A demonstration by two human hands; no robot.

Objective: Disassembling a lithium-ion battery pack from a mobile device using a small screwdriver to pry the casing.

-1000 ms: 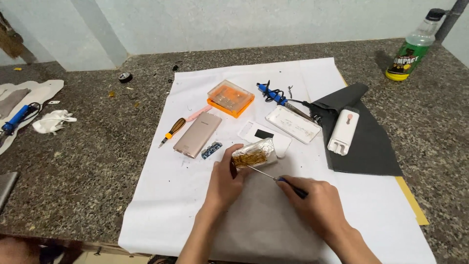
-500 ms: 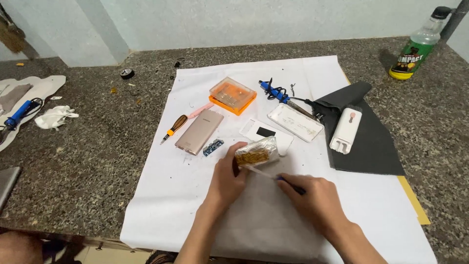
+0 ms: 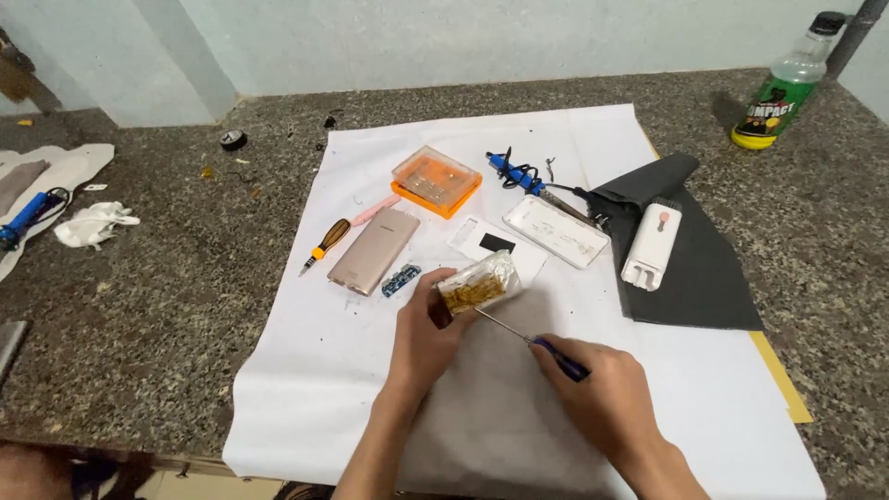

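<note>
Battery pack (image 3: 478, 284), silvery wrap with yellow tape on the face, held tilted just above the white paper sheet (image 3: 370, 370), mid-counter. Left hand (image 3: 424, 333) is closed around its lower-left end, thumb on the near edge. Right hand (image 3: 602, 389) is closed around a dark-handled thin screwdriver (image 3: 528, 339); the metal shaft points up-left and the tip touches the pack's lower edge.

Just left of the pack: small blue circuit board (image 3: 400, 279) on the paper, touching the gold phone-like case (image 3: 374, 250). Beside that case: an orange-and-black screwdriver (image 3: 324, 246) and a pink tool (image 3: 375, 210). Behind the pack: white card with a black square (image 3: 497, 243), then a white rectangular shell (image 3: 556, 231). Orange bit box with clear lid (image 3: 435, 180) further back. Blue-handled soldering iron (image 3: 512, 172) with coiled cord near the top of the sheet.

Right side: black mat (image 3: 690, 278) carrying a white stick-shaped device (image 3: 651, 243). Green-label bottle (image 3: 785, 88) at the far right corner of the speckled stone counter (image 3: 167, 306). Far left: crumpled white cloth (image 3: 91, 224) and another blue tool (image 3: 23, 218).
</note>
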